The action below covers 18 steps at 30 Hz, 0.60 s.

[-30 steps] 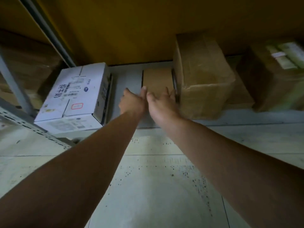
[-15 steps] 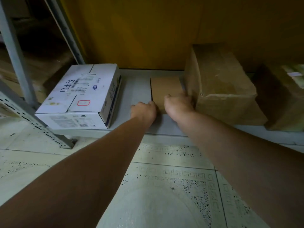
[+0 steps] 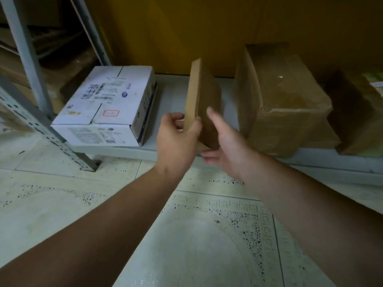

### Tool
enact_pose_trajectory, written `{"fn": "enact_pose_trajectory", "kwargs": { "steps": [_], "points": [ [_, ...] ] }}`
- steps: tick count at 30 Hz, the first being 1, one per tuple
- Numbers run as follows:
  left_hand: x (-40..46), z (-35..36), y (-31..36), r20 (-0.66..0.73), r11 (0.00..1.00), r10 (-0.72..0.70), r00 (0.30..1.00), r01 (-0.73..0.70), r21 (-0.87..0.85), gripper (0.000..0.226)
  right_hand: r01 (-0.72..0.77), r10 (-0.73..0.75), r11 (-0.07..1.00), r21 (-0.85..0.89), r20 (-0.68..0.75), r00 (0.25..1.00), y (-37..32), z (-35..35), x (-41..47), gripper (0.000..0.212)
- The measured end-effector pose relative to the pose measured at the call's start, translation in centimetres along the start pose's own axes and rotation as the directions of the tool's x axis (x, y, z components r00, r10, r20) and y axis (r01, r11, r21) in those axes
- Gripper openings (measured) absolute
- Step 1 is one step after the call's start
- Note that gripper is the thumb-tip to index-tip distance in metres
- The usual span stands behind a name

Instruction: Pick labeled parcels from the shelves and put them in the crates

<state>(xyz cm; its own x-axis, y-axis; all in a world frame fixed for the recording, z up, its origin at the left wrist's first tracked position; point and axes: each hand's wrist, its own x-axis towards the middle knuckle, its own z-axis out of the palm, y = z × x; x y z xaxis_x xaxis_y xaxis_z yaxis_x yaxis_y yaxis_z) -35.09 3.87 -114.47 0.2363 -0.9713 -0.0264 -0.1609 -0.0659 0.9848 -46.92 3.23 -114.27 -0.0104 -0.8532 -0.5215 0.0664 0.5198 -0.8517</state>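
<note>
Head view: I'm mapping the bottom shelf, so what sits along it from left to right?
Shelf post → white box → flat parcel, held on edge by the left hand and right hand → brown box → dark box.

Two bare forearms in view, entering from near edge, left and right. No sleeves visible up to frame edge. Left hand [image 3: 177, 139] bare: no glove, ring, watch or band seen. Right hand [image 3: 226, 141] likewise bare, wrist unadorned. Fingers [image 3: 211, 113] ungloved, nails short as far as visible. No markings or tattoos discernible on either arm; lighting dim.
</note>
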Motion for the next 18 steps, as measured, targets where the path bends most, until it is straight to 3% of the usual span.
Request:
{"fn": "enact_pose_trajectory", "kwargs": {
  "steps": [1, 3, 6, 8, 11, 14, 18],
  "points": [
    [-1.9, -0.9, 0.5, 0.076, 0.991, 0.108, 0.991, -0.114, 0.077, 0.044, 0.014, -0.034, 0.992, 0.129, 0.156, 0.987, -0.1, -0.2, -1.1, 0.08],
    [-4.8, -2.4, 1.1, 0.265, 0.928, 0.242, 0.934, -0.302, 0.217, 0.062, 0.059, -0.151, 0.95, 0.306, 0.285, 0.947, -0.2, -0.3, -2.9, 0.077],
    [-5.6, -3.9, 1.2, 0.396, 0.844, 0.3, 0.868, -0.435, 0.313, 0.072, 0.109, -0.212, 0.918, 0.382, 0.24, 0.947, -0.2, -0.8, -4.1, 0.059],
    [-5.3, -4.6, 1.2, 0.332, 0.848, 0.353, 0.875, -0.449, 0.282, 0.058, 0.104, -0.228, 0.883, 0.459, 0.225, 0.947, -0.4, -1.3, -4.9, 0.044],
    [-4.8, -4.8, 1.3, 0.201, 0.953, 0.226, 0.953, -0.259, 0.159, 0.061, 0.083, -0.233, 0.851, 0.519, 0.232, 0.944, -0.7, -2.5, -5.9, 0.033],
    [-4.2, -5.3, 2.7, 0.347, 0.99, -0.065, 0.935, 0.104, -0.094, 0.05, 0.069, -0.222, 0.888, 0.455, 0.292, 0.93, -1.4, -3.1, -7.1, 0.034],
    [-4.7, -5.4, 4.3, 0.376, 0.964, -0.062, 0.924, 0.153, -0.217, 0.03, 0.13, -0.281, 0.896, 0.425, 0.315, 0.907, -2.8, -3.8, -7.8, 0.045]
  ]
}}
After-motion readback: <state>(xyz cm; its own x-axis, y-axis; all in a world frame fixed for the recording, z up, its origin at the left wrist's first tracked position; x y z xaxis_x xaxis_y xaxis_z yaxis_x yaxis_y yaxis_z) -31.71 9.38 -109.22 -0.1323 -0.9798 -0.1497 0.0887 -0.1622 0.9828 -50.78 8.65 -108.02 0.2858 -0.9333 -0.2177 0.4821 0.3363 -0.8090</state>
